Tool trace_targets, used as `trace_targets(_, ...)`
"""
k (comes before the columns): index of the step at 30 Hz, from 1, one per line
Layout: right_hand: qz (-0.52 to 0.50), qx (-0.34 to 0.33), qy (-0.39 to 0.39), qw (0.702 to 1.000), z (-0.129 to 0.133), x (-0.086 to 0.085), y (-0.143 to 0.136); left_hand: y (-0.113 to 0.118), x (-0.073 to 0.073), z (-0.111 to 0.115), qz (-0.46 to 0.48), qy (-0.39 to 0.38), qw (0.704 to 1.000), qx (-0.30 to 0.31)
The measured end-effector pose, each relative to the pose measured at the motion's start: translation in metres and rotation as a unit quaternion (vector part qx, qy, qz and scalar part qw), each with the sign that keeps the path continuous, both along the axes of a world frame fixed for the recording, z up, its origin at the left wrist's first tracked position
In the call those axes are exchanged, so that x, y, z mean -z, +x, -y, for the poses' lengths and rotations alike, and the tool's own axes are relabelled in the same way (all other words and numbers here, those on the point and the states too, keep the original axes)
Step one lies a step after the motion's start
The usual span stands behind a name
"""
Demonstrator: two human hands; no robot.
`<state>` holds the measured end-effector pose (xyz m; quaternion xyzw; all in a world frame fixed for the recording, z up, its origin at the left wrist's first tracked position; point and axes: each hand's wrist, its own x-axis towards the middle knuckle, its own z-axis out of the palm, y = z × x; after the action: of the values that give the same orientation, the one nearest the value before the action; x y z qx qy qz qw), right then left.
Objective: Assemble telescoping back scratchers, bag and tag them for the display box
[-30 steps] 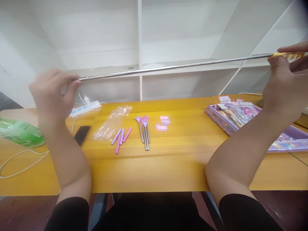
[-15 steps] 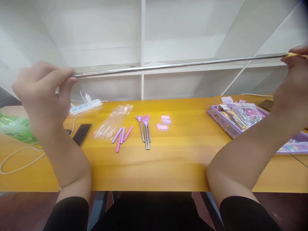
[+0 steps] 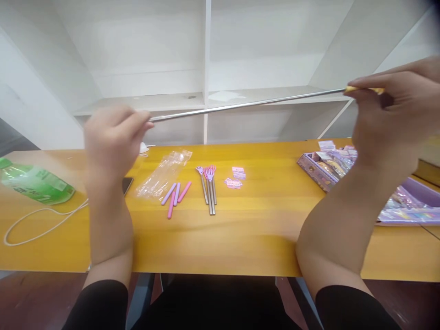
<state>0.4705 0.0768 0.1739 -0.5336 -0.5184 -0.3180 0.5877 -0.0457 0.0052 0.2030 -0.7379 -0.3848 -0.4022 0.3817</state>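
Above the table, a thin metal telescopic rod (image 3: 247, 104), apparently a telescopic back scratcher, spans between my hands, sloping up to the right. My left hand (image 3: 115, 142), blurred, pinches its left end. At the other end my right hand (image 3: 395, 110) grips a yellow piece (image 3: 350, 89), mostly hidden by the fingers. Below lie several back scratchers (image 3: 210, 190) with pink and purple hand-shaped heads and metal shafts. Left of them are several pink and purple sleeves (image 3: 174, 197). Small printed pink labels (image 3: 234, 183) sit to the right.
Clear plastic bags (image 3: 165, 174) lie left of the sleeves. Farther left are a green bottle (image 3: 37, 183), a white cable (image 3: 34, 211) and a partly hidden phone (image 3: 128, 184). A purple box (image 3: 314, 173) of packaged items stands at right. White shelving (image 3: 206, 68) rises behind the table.
My hands have come closer together, and the rod between them is now shorter. The right hand moved left and the left hand moved right and slightly down.
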Motion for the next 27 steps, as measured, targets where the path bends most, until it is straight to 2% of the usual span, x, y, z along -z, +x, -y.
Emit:
trace_targets(2, 0.075, -0.086, 0.023, 0.993, 0.004, -0.004, -0.027, 0.019, 0.008, -0.007, -0.007, -0.026, 0.999, -0.026)
trace_targets(3, 0.101, -0.109, 0.023, 0.989, 0.007, -0.005, -0.039, 0.027, 0.012, -0.009, -0.011, -0.042, 0.998, -0.035)
trace_targets(4, 0.123, -0.119, 0.002, 0.985, 0.011, -0.005, -0.05, 0.034, 0.016, -0.012, -0.013, -0.056, 0.998, -0.038)
trace_targets(6, 0.142, -0.096, -0.052, 0.984, 0.019, -0.004, -0.071, 0.045, 0.023, -0.014, -0.011, -0.073, 0.997, -0.03)
trace_targets(9, 0.174, -0.078, -0.114, 0.975, 0.03, -0.003, -0.101, 0.057, 0.031, -0.014, -0.001, -0.059, 0.998, -0.025)
trace_targets(11, 0.199, -0.092, -0.119, 0.968, 0.038, -0.001, -0.122, 0.064, 0.035, -0.012, -0.007, -0.037, 0.999, -0.034)
trace_targets(16, 0.269, -0.206, -0.072, 0.938, 0.061, 0.008, -0.167, 0.085, 0.042, 0.003, -0.061, -0.024, 0.998, -0.026)
trace_targets(20, 0.238, -0.252, -0.093, 0.934, 0.074, 0.008, -0.181, 0.092, 0.043, 0.009, -0.06, -0.03, 0.998, -0.018)
trace_targets(24, 0.232, -0.261, -0.098, 0.932, 0.078, 0.006, -0.181, 0.081, 0.039, 0.007, -0.056, -0.051, 0.997, 0.007)
trace_targets(27, 0.252, -0.258, -0.098, 0.928, 0.075, 0.007, -0.181, 0.071, 0.035, 0.005, -0.06, -0.101, 0.992, 0.037)
